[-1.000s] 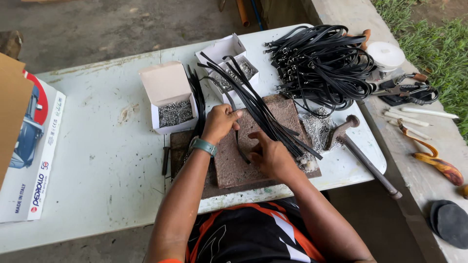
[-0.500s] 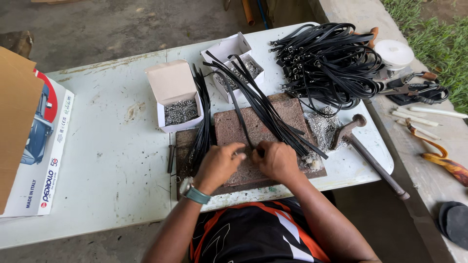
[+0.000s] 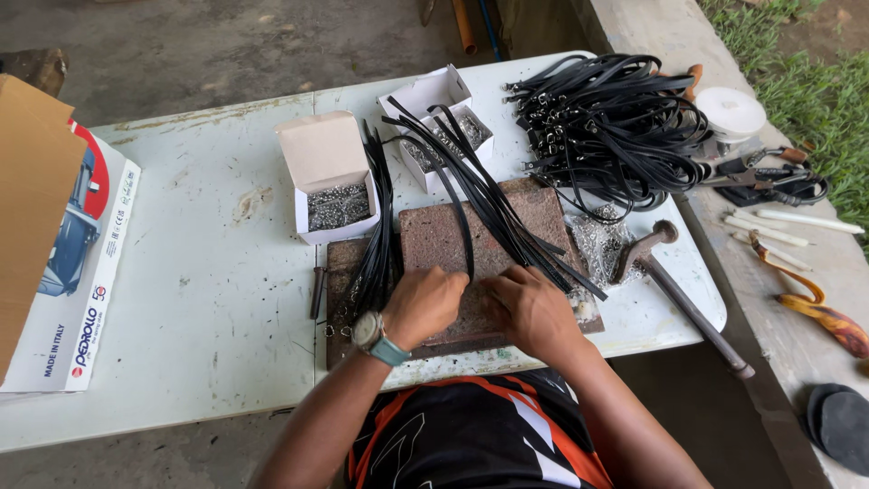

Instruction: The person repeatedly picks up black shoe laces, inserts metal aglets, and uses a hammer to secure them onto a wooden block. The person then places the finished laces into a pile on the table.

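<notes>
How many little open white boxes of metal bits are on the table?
2. One open white box sits left of the brick slab, above the left hand. The second box lies farther back, partly under black straps. Nothing suggests a hidden third.

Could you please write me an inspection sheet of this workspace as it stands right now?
Surface: white folding table, scuffed and stained.
Job's things: reddish brick slab under both hands; one black strap runs up from between them, a bundle of straps lies across the slab.
Clutter: two open white boxes of small metal parts, heap of buckled straps, hammer, roll of white tape, printed carton.
Hands: left hand, wristwatch on, and right hand pressed together on the slab; fingers hidden.
Cables: nothing seen.
Surroundings: concrete floor, grass at right, ledge with pliers.
</notes>
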